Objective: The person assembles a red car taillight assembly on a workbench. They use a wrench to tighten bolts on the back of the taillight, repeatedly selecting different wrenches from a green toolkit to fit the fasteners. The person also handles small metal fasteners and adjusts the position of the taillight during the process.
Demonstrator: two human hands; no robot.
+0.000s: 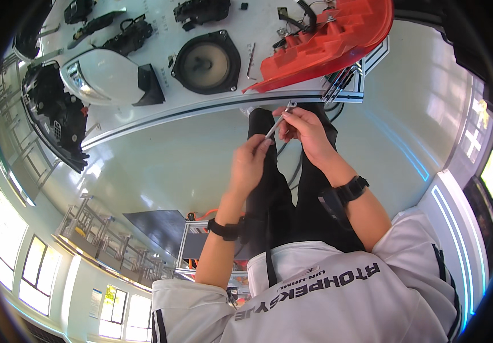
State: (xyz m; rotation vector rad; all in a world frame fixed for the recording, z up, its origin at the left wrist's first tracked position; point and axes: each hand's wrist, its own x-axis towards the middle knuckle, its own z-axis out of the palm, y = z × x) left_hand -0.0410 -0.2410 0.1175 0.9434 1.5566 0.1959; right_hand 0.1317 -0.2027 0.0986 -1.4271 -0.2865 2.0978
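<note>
A slim silver wrench (276,125) slants between my two hands, just in front of the near table edge. Its wider head points up and away from me. My left hand (249,163) is closed around the lower end, thumb and fingers pinching the shaft. Near the head, my right hand (308,134) grips the shaft between thumb and fingers. Beyond my hands lie a red tail light housing (326,48) with wiring and a round black-rimmed speaker (205,62). A thin L-shaped hex key (251,61) rests on the table between them.
The white table (160,114) has a metal-profile edge. On its left are a white mirror cover (106,77), a black headlamp unit (58,114) and several black parts. More slim tools (340,83) hang at the right corner. A wheeled cart (192,240) stands behind my left arm.
</note>
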